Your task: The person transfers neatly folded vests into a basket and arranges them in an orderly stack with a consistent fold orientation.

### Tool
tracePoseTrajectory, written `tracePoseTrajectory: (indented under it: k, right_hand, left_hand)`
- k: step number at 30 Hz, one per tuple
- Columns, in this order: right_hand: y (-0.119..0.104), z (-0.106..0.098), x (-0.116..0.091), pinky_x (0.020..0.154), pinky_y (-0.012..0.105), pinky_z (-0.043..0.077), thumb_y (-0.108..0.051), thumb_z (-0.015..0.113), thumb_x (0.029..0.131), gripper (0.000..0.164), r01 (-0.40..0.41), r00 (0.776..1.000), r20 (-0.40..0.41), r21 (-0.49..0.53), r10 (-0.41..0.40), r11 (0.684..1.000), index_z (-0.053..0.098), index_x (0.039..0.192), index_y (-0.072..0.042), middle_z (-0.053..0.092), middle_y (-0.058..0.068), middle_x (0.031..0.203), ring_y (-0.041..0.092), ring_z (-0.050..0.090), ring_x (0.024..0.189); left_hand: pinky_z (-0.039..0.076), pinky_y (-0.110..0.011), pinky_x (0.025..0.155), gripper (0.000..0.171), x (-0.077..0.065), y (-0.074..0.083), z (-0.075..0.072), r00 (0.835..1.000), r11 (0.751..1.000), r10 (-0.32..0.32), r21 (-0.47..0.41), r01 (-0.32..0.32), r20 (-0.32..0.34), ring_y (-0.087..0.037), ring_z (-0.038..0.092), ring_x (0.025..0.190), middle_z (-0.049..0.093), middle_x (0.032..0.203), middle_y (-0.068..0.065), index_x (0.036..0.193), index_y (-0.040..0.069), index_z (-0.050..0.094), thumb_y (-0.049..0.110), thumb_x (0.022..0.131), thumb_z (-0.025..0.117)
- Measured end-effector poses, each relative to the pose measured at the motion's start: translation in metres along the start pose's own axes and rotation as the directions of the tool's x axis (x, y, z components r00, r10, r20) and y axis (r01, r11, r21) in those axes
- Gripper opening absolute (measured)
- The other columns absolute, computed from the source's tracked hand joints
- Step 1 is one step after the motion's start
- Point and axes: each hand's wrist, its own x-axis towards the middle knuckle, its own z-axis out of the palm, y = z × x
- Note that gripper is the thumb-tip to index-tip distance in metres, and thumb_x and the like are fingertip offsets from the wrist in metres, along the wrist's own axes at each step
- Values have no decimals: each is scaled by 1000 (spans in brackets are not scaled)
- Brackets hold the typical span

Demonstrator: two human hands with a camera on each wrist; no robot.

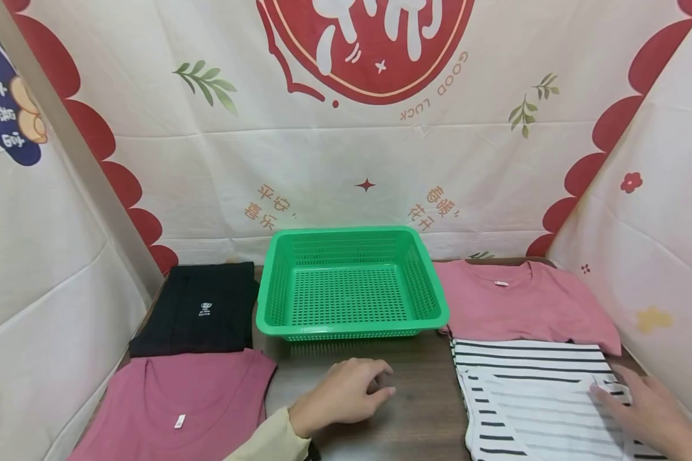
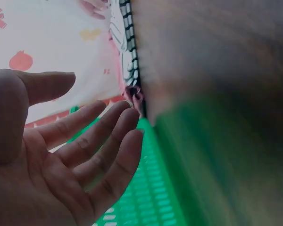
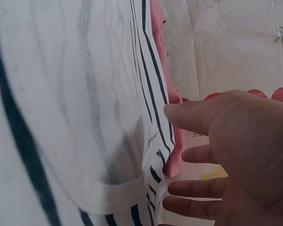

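Taking up the black-and-white striped shirt [image 1: 542, 410], just left of your right hand [image 1: 646, 408], probably goes best evenly: that hand looks relaxed and empty at the nearest edge, so gather every layer there; your left hand [image 1: 348, 392], also loose and empty, should support the opposite edge.

A brown table [image 1: 423, 384] carries a basket [image 1: 352, 330] and shirts [image 1: 530, 362].
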Motion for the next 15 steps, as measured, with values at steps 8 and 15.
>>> tracePoseTrajectory:
  k: [8,15]
  right_hand:
    - [13,7,1,81,68,38,-47,57,88,84,-3,1000,-20,-34,3,999,34,114,30,41,51,104,63,39,96]
    - [13,11,6,86,66,40,-50,61,83,93,-156,984,81,-42,159,987,29,117,31,40,50,105,61,40,99]
  left_hand:
    - [46,-14,60,31,14,2,21,998,999,8,-44,-5,65,7,50,60,66,77,13,110,10,66,33,90,59]
    - [46,-15,61,25,24,7,31,994,994,-59,-91,67,93,6,52,63,66,75,12,103,13,68,33,89,61]
